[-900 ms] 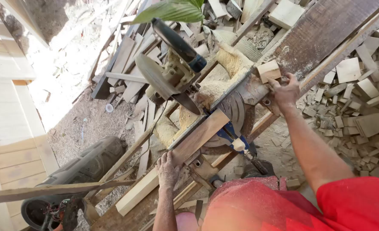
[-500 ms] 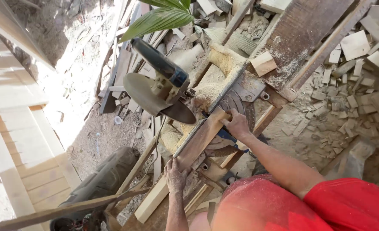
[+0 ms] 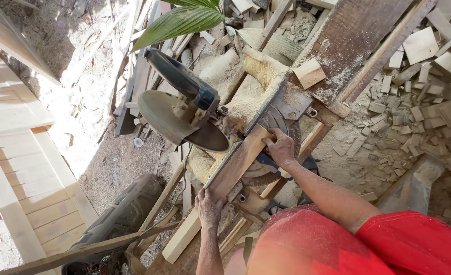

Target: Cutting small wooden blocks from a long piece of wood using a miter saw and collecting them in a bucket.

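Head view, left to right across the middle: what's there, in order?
Pale slatted wood panel → mitre saw head with raised blade guard → wooden plank on the saw table, with the left hand on its near part and the right hand on its far end → heap of small wood offcuts.

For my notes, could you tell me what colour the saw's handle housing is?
Dark blue with black, on the saw, head view.
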